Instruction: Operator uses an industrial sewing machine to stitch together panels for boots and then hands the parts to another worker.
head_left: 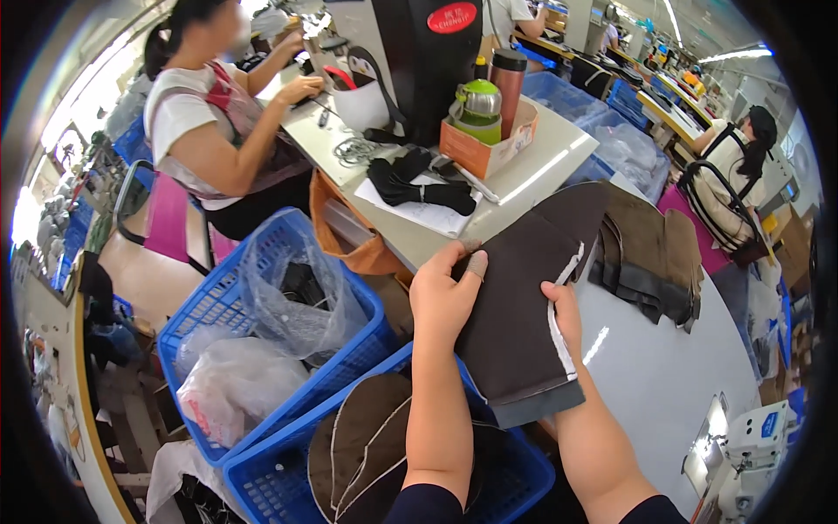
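Observation:
A dark brown panel of fabric or leather (515, 288) with a white strip along its right edge and a grey end at the bottom is held up between my hands. My left hand (447, 288) pinches its left edge, thumb and fingers closed on it; greyish-tan covers sit on some fingertips. Closed on the white-edged right side is my right hand (563, 319), thumb in front and the other fingers mostly hidden behind. Several similar brown pieces (650, 253) lie stacked on the table to the right. Below my left forearm, a blue basket (262, 476) contains brown pieces with pale edges.
Another blue basket (188, 349) with plastic bags stands at left. The white table (663, 349) carries a sewing machine (755, 454) at lower right. Ahead are black bundles (419, 183), an orange box (493, 144) with bottles, and a white container (362, 105). A co-worker (214, 122) sits at far left.

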Motion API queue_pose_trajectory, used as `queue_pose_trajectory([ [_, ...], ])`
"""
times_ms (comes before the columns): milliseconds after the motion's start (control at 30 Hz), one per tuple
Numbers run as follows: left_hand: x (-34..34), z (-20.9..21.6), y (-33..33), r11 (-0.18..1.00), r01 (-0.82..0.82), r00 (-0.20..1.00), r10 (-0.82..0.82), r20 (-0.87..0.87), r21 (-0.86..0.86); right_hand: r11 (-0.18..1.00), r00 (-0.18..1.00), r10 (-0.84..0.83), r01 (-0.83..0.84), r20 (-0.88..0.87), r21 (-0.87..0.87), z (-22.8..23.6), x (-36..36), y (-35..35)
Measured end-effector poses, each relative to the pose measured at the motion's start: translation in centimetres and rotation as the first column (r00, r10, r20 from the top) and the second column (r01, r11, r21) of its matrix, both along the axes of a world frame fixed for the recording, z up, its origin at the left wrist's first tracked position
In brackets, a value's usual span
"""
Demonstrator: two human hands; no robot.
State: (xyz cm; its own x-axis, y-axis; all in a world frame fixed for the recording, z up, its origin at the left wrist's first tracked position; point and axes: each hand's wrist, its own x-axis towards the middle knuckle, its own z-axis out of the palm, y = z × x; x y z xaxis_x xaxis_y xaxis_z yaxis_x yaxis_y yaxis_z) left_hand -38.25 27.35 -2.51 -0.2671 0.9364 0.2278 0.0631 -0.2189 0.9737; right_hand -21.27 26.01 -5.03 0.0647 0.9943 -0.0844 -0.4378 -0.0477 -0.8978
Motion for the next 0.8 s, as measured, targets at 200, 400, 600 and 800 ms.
queue_pose_trajectory([
  [200, 0.7, 0.3, -0.1, 0.978, -0.184, 0.919, 0.205, -0.335, 0.094, 0.997, 0.996, -0.021, 0.014, -0.082, -0.080, 1.2, -1.2, -1.0],
  [400, 0.5, 0.3, -0.4, 0.984, -0.156, 0.935, 0.177, -0.307, 0.090, 0.998, 0.999, 0.040, -0.041, -0.029, -0.040, 0.7, -0.5, -1.1],
  [600, 0.4, -0.4, -0.6, 0.978, -0.172, 0.935, 0.199, -0.294, 0.118, 1.000, 1.000, 0.015, -0.015, -0.015, -0.020, 0.2, -0.2, -1.3],
  [800, -1.3, -1.9, -3.2, 0.858, -0.465, 0.871, 0.398, 0.288, 0.219, 1.000, 0.999, -0.002, 0.001, 0.039, 0.028, 2.0, -0.6, -0.8],
])
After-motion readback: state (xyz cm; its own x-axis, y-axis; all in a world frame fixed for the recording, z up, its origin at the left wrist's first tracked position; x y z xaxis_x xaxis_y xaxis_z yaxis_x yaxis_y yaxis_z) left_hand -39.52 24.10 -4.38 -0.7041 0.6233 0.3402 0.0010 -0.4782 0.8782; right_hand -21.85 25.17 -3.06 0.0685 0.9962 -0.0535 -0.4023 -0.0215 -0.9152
